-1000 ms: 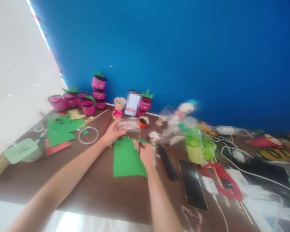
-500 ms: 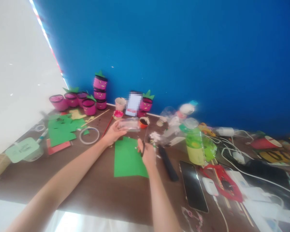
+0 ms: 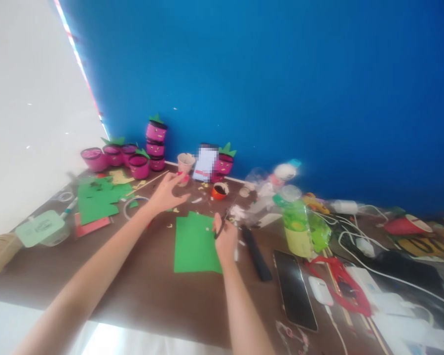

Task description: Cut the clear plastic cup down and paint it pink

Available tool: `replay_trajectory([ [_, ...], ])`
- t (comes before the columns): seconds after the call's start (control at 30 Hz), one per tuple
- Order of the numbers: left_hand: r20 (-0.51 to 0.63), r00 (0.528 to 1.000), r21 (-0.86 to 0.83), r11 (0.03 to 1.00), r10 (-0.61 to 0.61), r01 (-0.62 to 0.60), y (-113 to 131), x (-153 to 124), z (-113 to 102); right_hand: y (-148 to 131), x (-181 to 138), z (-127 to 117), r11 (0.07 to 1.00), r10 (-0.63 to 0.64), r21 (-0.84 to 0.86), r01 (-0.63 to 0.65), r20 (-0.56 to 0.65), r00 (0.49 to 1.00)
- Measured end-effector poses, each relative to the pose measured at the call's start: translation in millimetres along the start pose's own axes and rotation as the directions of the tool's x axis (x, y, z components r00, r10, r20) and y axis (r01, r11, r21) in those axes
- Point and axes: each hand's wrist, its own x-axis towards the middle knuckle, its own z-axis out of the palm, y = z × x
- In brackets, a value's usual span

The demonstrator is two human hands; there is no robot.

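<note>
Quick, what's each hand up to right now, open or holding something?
Left hand: open, nothing visibly held.
Right hand: closed, holding scissors.

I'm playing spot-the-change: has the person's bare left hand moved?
Yes: the bare left hand moved left, toward the thin, pale, round ring.

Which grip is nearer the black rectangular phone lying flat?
Right. The right grip, holding black-handled scissors, is beyond the phone and to its left; the left grip is farther off in the same direction.
</note>
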Motion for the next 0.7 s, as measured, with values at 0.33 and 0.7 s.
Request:
replay_trajectory([
  [0.33, 0.259, 0.966, 0.166, 0.986, -0.02, -0.024, -31, -3, -5, 4, 0, 4, 1.0, -0.025, 0.018, 0.025, -0.027, 0.999],
  [0.7, 0.216, 0.97, -0.202, 0.967, -0.112, 0.156, -51, -5, -7, 10, 3, 11, 0.998, -0.053, -0.025, 0.053, -0.024, 0.998],
])
